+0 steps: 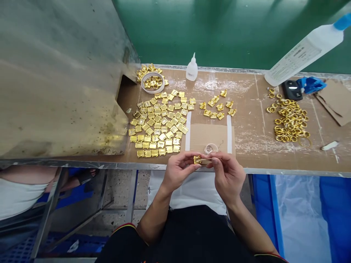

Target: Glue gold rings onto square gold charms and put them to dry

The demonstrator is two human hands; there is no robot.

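Currently both hands meet at the near edge of the table (255,146): the left hand (177,171) pinches 1 gold clasp (197,159) between thumb and fingertips, and the right hand (227,174) closes on a thin stick touching it. Far left, many clasps (157,126) lie in rows; a small group (218,106) sits apart, and gold rings (290,122) are heaped at right. Most pieces seem laid out already.
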